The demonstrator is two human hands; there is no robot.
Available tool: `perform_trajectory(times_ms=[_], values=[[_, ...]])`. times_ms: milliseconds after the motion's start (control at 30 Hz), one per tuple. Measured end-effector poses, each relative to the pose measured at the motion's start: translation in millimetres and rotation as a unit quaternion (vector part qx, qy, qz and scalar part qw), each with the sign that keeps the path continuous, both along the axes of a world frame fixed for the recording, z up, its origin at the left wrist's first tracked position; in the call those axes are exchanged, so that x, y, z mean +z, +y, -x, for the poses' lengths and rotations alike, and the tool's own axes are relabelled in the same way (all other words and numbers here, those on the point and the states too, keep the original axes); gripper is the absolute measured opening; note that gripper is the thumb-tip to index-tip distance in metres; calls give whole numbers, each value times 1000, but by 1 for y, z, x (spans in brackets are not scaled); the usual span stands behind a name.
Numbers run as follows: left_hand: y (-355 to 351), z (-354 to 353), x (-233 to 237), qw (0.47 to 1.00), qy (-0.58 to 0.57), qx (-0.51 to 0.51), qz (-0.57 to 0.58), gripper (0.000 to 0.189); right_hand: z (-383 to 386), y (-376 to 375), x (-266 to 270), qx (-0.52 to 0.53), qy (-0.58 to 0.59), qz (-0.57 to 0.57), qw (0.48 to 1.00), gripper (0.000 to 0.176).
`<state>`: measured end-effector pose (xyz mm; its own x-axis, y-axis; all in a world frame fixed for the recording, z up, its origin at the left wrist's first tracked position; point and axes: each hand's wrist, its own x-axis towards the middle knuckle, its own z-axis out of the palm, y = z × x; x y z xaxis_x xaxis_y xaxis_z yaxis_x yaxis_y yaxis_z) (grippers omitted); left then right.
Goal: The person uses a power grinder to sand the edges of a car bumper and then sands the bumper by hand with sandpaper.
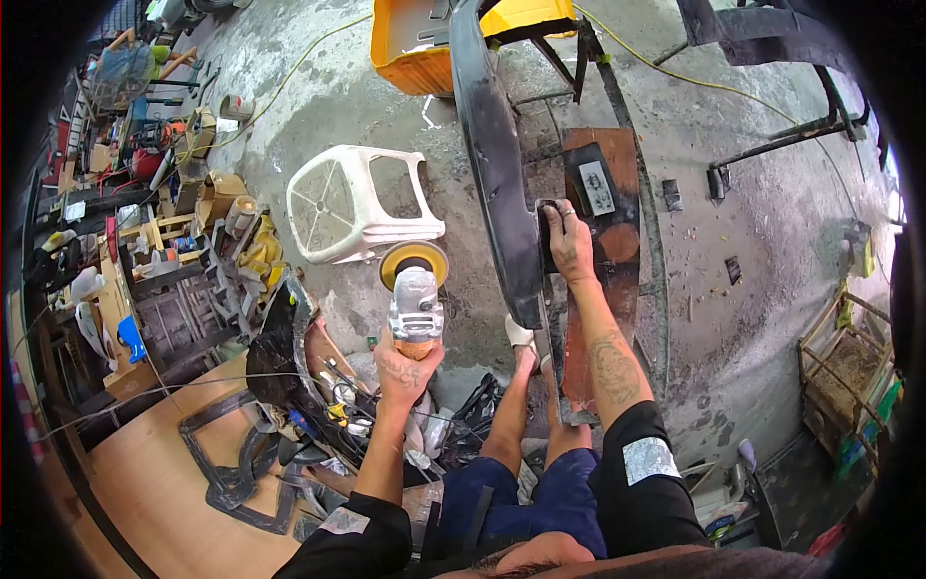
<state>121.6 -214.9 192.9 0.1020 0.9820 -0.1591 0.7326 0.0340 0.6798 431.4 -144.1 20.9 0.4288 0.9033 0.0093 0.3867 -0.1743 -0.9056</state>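
My left hand is wrapped round the body of a grey angle grinder. The grinder's round yellow-rimmed disc faces forward, beside a white plastic chair and apart from the black part. A long, curved black panel, shaped like a car bumper, stands in front of me with scuffed, dusty patches. My right hand grips a tab on its right edge, the fingers bent over it and partly hidden. Under that hand lies a reddish-brown board carrying a black piece with a pale rectangle.
The white chair lies on its side on the concrete floor. An orange-yellow bin stands ahead, near a yellow cable. Tools and scrap crowd the left, with a plywood sheet lower down. A wooden frame sits at right.
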Motion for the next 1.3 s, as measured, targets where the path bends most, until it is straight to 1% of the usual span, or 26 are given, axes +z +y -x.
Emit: perform_trajectory(times_ms=[33, 67, 100, 167, 200, 267, 333, 400, 433, 467, 533, 600, 633, 733, 800, 833, 867, 933, 967, 1067, 1133, 1200, 1233, 1267, 1300], values=[[3, -7, 7, 1000, 1, 2, -3, 41, -1, 0, 5, 10, 7, 16, 1000, 32], [7, -17, 14, 1000, -24, 10, 0, 41, -1, -1, 11, 20, 14, 33, 999, 30], [10, -25, 18, 999, -49, 18, 2, 41, -2, 0, 17, 20, 15, 30, 999, 30], [14, -37, 23, 998, -56, 23, -7, 41, -3, 0, 15, 20, 26, 45, 998, 33], [17, -43, 25, 997, -64, 27, -12, 40, -2, 2, 12, 21, 26, 40, 999, 33], [25, -54, 32, 998, -60, 23, -8, 37, 1, 3, 11, 3, -20, -3, 1000, 31], [33, -65, 40, 996, -87, 35, 7, 35, 0, 1, 13, 29, -6, 13, 999, 28], [39, -72, 48, 994, -98, 53, -10, 33, -4, 2, 19, 44, -8, 18, 999, 25], [41, -74, 52, 995, -87, 46, -10, 37, -3, 2, 15, 50, -21, 2, 999, 20], [44, -76, 56, 996, -78, 38, -11, 42, -3, 3, 16, 55, -24, -3, 998, 20], [47, -77, 61, 994, -101, 50, -7, 43, -6, 3, 23, 61, 23, 14, 998, 22], [52, -77, 67, 995, -82, 46, -18, 45, -7, 4, 29, 64, 33, 26, 997, 21], [53, -72, 63, 995, -83, 44, -14, 46, -8, 4, 28, 68, 35, 30, 997, 21], [65, -62, 73, 996, -86, 31, -14, 46, -8, 6, 31, 73, 34, 40, 996, 22], [75, -50, 74, 995, -92, 23, -8, 47, -8, 6, 31, 78, 12, 27, 997, 18], [81, -45, 73, 993, -113, 30, 5, 41, -7, 8, 37, 68, 39, 34, 996, 18], [88, -39, 72, 990, -134, 37, 21, 36, -8, 6, 33, 63, 31, 36, 997, 18], [106, -24, 66, 989, -141, 30, 41, 38, -8, 8, 33, 79, -12, -6, 997, 19], [114, -16, 61, 986, -156, 25, 58, 39, -8, 9, 38, 69, 18, 41, 997, 20], [141, 7, 53, 974, -201, 11, 107, 42, -7, 11, 56, 65, 7, 66, 996, 17], [159, 23, 48, 973, -182, -11, 145, 49, -5, 10, 55, 35, -8, 100, 994, 18], [174, 40, 42, 967, -189, -35, 165, 49, -2, 17, 79, 28, 14, 148, 989, 19], [184, 46, 45, 966, -183, -53, 177, 50, -3, 21, 86, 34, 21, 171, 984, 23], [192, 53, 48, 964, -174, -70, 187, 52, -1, 25, 91, 30, 16, 175, 984, 23], [199, 61, 49, 964, -158, -92, 191, 54, 0, 28, 96, 1, 43, 160, 986, 26]])
